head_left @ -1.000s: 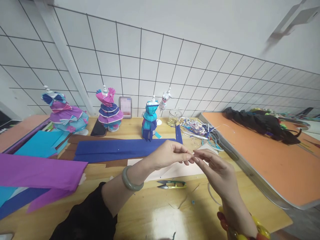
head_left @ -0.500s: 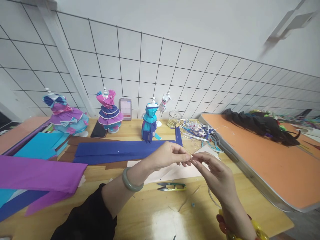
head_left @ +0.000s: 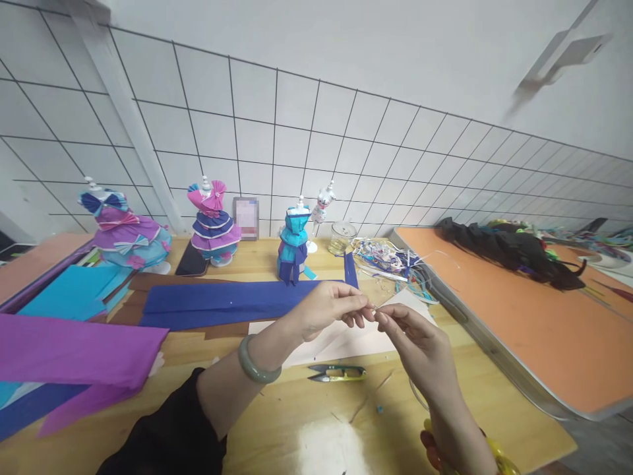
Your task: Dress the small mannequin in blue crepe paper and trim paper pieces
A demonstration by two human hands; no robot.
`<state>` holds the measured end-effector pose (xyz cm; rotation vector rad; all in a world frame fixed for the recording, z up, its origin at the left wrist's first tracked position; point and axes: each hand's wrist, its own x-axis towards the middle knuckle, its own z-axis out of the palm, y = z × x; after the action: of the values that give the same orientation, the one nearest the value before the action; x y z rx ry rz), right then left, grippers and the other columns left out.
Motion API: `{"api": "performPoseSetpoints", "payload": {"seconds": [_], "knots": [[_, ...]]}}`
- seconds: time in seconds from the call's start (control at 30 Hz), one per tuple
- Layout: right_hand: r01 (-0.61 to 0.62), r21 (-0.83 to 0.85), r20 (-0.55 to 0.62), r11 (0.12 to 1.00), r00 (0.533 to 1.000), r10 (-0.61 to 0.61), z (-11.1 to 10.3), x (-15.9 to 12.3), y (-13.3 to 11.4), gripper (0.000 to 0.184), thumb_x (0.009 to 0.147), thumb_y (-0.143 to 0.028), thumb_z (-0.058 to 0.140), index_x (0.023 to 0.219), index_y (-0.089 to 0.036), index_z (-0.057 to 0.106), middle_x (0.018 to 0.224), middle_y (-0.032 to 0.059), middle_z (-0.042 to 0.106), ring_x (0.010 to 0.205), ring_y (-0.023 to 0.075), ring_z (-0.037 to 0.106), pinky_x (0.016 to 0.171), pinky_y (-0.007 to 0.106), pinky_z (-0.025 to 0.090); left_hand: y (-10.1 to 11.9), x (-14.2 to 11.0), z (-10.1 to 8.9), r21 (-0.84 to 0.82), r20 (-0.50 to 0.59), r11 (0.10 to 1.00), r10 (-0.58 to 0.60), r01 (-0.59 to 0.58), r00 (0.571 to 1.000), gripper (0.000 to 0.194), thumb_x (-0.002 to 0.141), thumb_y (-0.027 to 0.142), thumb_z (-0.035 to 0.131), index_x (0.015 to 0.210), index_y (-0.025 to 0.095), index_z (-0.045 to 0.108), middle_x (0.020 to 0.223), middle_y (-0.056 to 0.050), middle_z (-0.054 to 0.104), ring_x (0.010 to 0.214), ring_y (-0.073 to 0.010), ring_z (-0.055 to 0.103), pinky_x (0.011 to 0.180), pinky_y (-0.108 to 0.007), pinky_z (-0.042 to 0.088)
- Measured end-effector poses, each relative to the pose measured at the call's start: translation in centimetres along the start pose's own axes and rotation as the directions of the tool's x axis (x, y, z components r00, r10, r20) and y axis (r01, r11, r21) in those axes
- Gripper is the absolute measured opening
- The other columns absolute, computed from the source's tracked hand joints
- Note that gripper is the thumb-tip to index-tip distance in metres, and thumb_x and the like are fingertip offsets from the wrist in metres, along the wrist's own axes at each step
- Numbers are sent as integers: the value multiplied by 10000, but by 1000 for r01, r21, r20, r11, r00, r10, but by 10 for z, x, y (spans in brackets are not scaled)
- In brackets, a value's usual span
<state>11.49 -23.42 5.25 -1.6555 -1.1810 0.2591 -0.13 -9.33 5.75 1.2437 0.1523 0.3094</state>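
My left hand [head_left: 330, 310] and my right hand [head_left: 421, 346] meet over a sheet of pale paper [head_left: 311, 344], fingertips almost touching. Between them is a tiny whitish piece [head_left: 374, 310], too small to name; both hands are closed in a pinch on it. A thin pale strand curves down below my right hand. Thread snips [head_left: 356, 375] with a green and yellow handle lie on the wooden table, nearer to me than the paper. Behind my left hand lies a folded strip of dark blue paper or cloth [head_left: 212, 302].
Dressed miniature forms [head_left: 291, 241] stand at the back, with a phone [head_left: 192, 258] lying between two of them. A glass jar [head_left: 341, 236] and a heap of thin scraps [head_left: 383, 256] are behind my hands. Purple sheets [head_left: 74, 349] lie left; an orange board [head_left: 519, 330] lies right.
Both hands have shifted slightly left in view, along with the whole scene. My fingertips have drawn a little apart, and the whitish piece between them shows more.
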Motion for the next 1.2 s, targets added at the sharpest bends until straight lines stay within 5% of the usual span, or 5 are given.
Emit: {"api": "performPoseSetpoints", "payload": {"seconds": [0.63, 0.83, 1.2], "knots": [[-191, 139, -39, 972, 979, 198, 7, 4, -10, 223, 783, -389, 618, 699, -183, 640, 609, 9, 583, 579, 141, 507, 546, 254, 433, 2, 0, 6, 207, -41, 973, 110, -100, 993, 248, 777, 340, 587, 724, 107, 657, 749, -63, 646, 650, -99, 540, 644, -239, 445], [-190, 193, -37, 963, 979, 201, 8, 2, -12, 220, 774, -392, 628, 694, -187, 639, 618, 6, 584, 579, 136, 509, 538, 245, 437, 1, 1, 6, 207, -55, 974, 107, -93, 993, 250, 792, 330, 574, 766, 99, 666, 744, -61, 643, 665, -100, 553, 650, -236, 446], [-92, 38, -72, 995, 993, 95, 8, 2, -3, 255, 854, -409, 531, 786, -182, 627, 664, 34, 584, 624, 160, 532, 561, 263, 460, -3, 3, 4, 153, -69, 985, 92, -81, 993, 291, 763, 384, 608, 765, 98, 666, 730, -68, 646, 647, -102, 549, 654, -242, 451]]}}
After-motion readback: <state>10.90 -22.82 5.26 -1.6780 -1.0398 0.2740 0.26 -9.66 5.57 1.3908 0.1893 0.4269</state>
